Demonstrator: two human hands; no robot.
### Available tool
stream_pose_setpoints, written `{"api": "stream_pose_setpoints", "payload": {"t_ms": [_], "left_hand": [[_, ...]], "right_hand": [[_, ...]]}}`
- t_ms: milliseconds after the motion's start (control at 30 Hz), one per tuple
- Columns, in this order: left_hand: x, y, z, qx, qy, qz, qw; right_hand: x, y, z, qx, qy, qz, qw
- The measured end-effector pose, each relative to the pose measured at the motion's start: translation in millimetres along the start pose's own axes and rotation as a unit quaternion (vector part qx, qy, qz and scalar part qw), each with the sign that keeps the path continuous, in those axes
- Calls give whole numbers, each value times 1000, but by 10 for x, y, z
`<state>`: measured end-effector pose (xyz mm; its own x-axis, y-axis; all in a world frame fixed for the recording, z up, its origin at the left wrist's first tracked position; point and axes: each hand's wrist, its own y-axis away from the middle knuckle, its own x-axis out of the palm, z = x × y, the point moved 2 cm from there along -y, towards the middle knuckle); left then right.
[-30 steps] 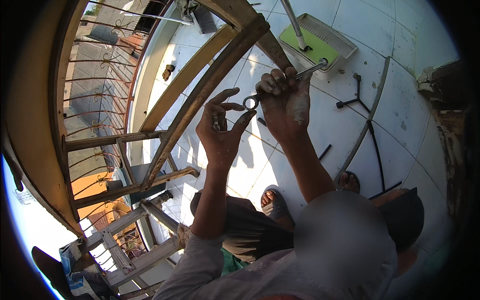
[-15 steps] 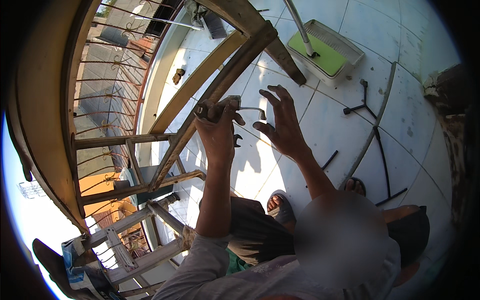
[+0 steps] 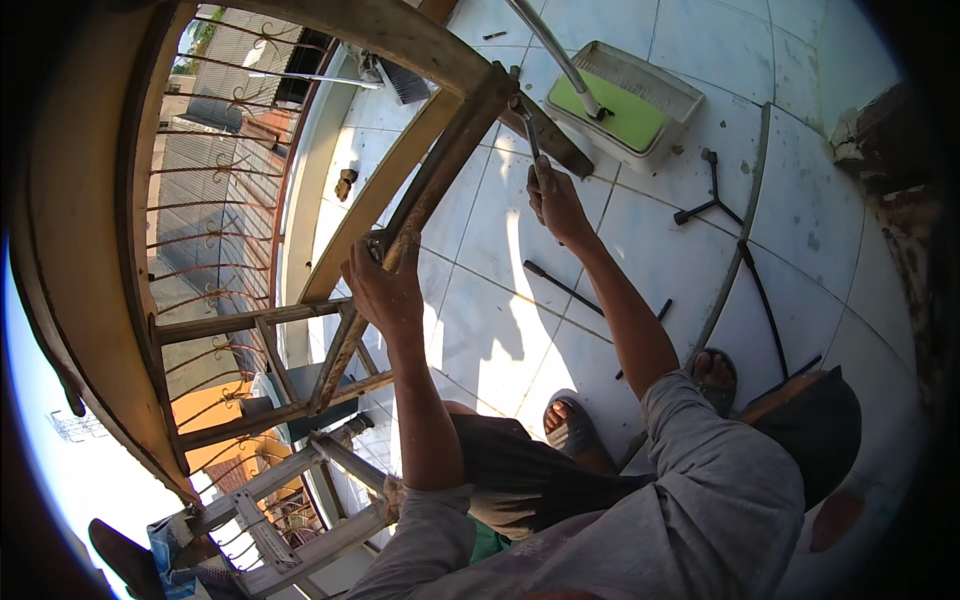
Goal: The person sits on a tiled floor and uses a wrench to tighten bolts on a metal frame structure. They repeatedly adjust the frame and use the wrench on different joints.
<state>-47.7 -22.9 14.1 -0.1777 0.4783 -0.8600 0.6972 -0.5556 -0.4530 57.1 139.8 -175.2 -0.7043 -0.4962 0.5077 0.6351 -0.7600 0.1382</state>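
Note:
A worn wooden frame, like a chair or bench on its side, has a long brown rail (image 3: 455,150) slanting across the upper left. My right hand (image 3: 560,208) is closed around a metal wrench (image 3: 531,130). The wrench's head lies by the frame's upper corner, close to a bolt-like end; I cannot tell whether it fits onto it. Lower along the same rail is my left hand (image 3: 388,290), fingers curled at the wood around a small dark metal piece (image 3: 376,248) that they partly hide.
A grey tray with a green pad (image 3: 640,110) and a pole stands on the tiled floor (image 3: 480,260). A Y-shaped socket wrench (image 3: 712,200) and dark rods (image 3: 560,285) lie to the right. An aluminium stepladder (image 3: 270,530) is at lower left, beyond it a railing (image 3: 215,205).
My right hand, earlier open and empty, now grips the wrench and has moved up to the frame's corner. My left hand has moved down and left along the rail.

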Motion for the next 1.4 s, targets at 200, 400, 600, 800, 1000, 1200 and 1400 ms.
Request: {"api": "stream_pose_setpoints", "payload": {"t_ms": [200,400,600,800,1000,1200,1400], "left_hand": [[-1,-119,148,-66,36,36,997],[93,-135,322,-62,30,85,994],[140,-150,373,-65,36,88,993],[185,-107,350,-36,-1,55,998],[200,-124,285,-40,-15,63,997],[195,-149,414,-53,-11,69,996],[76,-79,74,-17,7,24,1000]], "right_hand": [[-221,-308,-6,-130,164,31,977],[-563,-526,339,-183,344,70,918],[-687,-660,151,-145,326,62,932],[-655,-834,187,-198,317,70,925],[265,-568,-250,-20,-124,163,979],[1101,-52,187,129,-414,117,893],[-248,-305,20,-131,-48,-109,984]]}}
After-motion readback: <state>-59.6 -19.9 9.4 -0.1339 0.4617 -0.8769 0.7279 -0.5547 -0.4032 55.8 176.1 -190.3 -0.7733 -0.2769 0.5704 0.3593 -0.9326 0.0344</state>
